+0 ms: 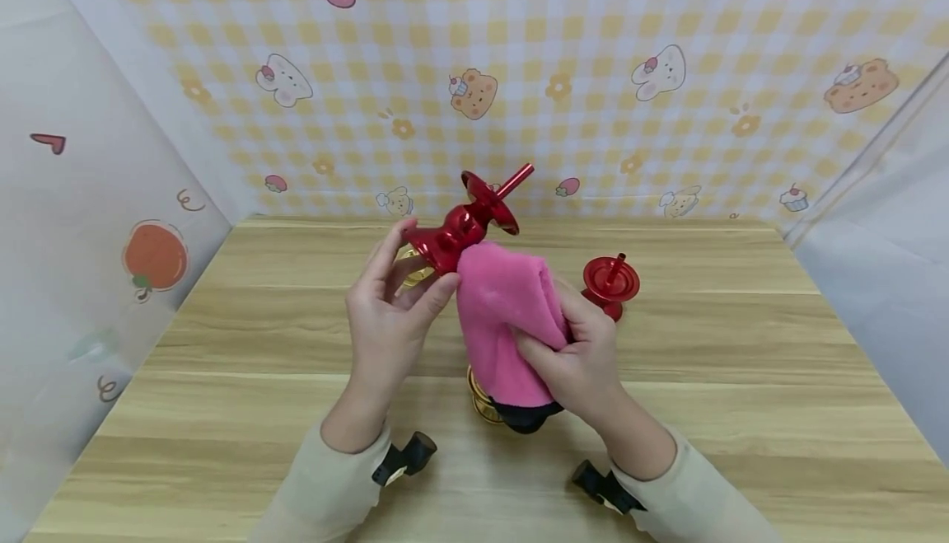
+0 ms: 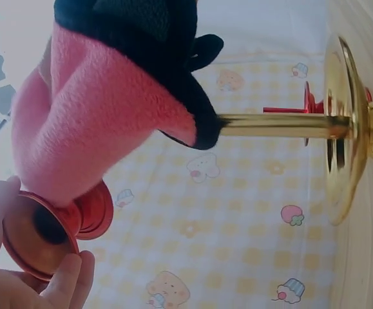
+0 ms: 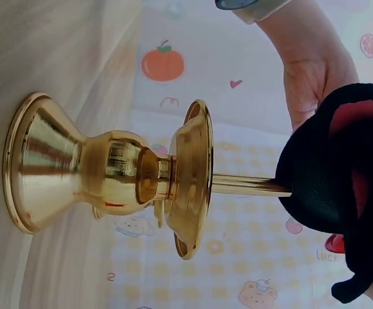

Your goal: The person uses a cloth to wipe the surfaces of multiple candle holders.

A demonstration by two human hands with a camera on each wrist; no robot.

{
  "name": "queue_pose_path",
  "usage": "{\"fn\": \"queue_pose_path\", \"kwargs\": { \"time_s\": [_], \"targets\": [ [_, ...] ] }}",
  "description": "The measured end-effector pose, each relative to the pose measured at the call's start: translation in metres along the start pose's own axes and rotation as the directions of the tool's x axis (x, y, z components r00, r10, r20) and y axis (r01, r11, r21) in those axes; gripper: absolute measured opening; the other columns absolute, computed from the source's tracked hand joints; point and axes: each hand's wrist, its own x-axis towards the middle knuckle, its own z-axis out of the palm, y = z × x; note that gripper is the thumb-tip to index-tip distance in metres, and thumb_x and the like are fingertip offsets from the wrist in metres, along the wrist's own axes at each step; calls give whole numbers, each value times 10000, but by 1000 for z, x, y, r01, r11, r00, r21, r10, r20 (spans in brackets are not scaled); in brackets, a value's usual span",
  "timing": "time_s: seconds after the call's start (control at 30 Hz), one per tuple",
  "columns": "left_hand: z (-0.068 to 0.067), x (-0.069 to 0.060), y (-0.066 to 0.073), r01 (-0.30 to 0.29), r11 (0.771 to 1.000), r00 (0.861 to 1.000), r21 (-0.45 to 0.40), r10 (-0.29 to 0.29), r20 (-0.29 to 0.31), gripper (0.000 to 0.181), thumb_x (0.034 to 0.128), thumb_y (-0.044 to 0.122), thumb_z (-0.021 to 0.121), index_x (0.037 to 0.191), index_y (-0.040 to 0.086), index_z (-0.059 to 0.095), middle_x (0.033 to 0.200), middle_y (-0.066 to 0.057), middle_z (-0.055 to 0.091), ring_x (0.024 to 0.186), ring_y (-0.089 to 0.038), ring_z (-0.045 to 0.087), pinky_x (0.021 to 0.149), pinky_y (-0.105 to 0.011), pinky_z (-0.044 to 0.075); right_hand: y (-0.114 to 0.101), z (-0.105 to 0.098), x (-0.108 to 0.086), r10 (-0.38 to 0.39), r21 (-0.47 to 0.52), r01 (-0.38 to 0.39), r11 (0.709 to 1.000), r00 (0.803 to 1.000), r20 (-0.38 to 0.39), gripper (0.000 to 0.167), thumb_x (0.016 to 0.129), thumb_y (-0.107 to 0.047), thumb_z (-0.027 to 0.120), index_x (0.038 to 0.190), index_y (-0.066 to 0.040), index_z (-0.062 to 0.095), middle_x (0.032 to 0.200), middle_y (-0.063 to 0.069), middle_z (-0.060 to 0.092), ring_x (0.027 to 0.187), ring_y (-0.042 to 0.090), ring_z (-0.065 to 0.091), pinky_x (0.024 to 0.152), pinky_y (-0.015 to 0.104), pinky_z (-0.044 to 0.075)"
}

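Note:
My left hand (image 1: 385,320) grips a shiny red candlestick (image 1: 461,230) by its flared base. The candlestick is tilted, its thin spike pointing up and right. In the left wrist view the base's hollow underside (image 2: 28,248) faces the camera. A pink cloth (image 1: 500,304) with black edging is gripped in my right hand (image 1: 589,362); its folded top touches the red candlestick near the base. Below the cloth a gold candlestick (image 3: 125,170) stands upright on the table, mostly hidden in the head view.
On the wooden table (image 1: 726,345), a second red candlestick (image 1: 610,279) stands behind my right hand. Part of another gold object (image 1: 413,267) shows behind my left fingers. A patterned yellow checked cloth (image 1: 519,73) hangs along the back edge.

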Motion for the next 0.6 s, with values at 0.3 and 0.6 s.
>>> {"fn": "queue_pose_path", "kwargs": {
  "time_s": [0.3, 0.6],
  "targets": [
    [5, -4, -5, 36, 997, 996, -63, -31, 82, 671, 783, -40, 794, 1395, -13, 519, 1263, -41, 578, 1055, -184, 647, 894, -326, 583, -1, -10, 9, -41, -5, 41, 999, 995, -92, 288, 715, 167, 610, 1003, 164, 596, 1006, -188, 665, 810, 22, 585, 735, 140, 532],
    [8, -4, -7, 117, 989, 991, -89, -111, 68, 649, 793, -141, 718, 1397, -27, 509, 1279, -47, 571, 1038, -170, 651, 895, -311, 579, 2, -15, 12, -2, -106, 3, 994, 1000, 9, 245, 739, 135, 642, 971, 64, 674, 861, 175, 670, 754, 67, 567, 677, 150, 516]
  ]
}}
